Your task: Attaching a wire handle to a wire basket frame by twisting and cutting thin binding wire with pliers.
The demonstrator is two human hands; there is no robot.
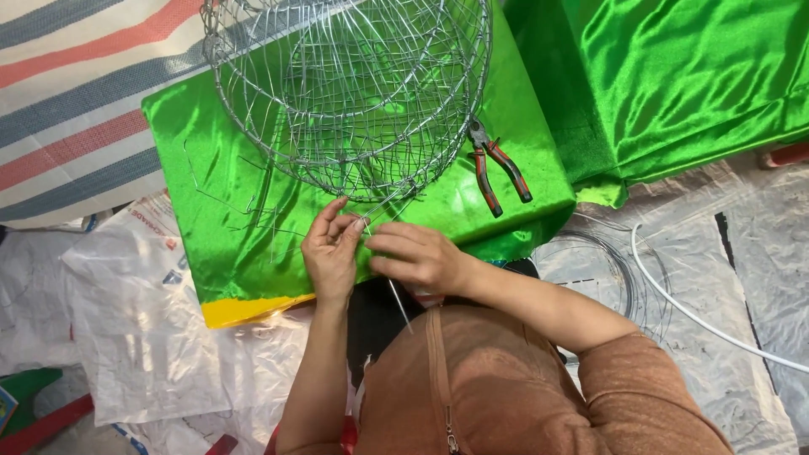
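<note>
Shiny bare-metal wire basket [354,93], glossy green satin cloth [244,168], pliers [499,168] with red-and-black plastic grips, crinkled plastic sheeting [143,337].

A round, silver wire-mesh basket [350,88] lies on a shiny green satin-covered table [227,211]. At its six o'clock, the left hand [330,253] and right hand [415,257] pinch a thin wire [396,301]. Red-handled pliers [497,168] lie at the basket's four o'clock.

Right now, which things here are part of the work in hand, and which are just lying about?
In the work:
- wire basket, on the green cloth
- thin wire, pinched by the left hand and right hand
- loose wire pieces beside the hands

Lying about:
- red-handled pliers, untouched
- white tube
- wire coil
- plastic sheets
- striped tarp
</note>
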